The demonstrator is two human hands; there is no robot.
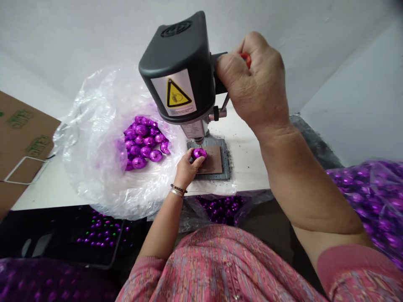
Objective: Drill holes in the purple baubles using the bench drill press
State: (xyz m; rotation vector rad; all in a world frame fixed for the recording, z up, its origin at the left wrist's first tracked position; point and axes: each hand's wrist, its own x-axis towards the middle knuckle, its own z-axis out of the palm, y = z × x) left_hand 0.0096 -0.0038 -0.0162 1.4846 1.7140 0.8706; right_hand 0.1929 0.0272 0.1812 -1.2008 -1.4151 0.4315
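Note:
A small bench drill press (176,71) with a black housing and a yellow warning label stands on the white table. My left hand (187,167) pinches a shiny purple faceted ball (199,154) on a brown board (214,161), directly under the drill's chuck. The tip of the bit is too small to make out against the ball. Up at the right side of the machine, my right hand (256,79) is wrapped round the drill's lever handle (246,60), whose red part shows between the fingers.
Left of the drill lies an open clear plastic bag (94,180) with several purple balls (141,140). A cardboard box (22,142) stands at far left. Bagged purple balls (371,201) are at right, and more purple balls (222,209) sit below the table edge. Dark shavings surround the drill's grey base (225,155).

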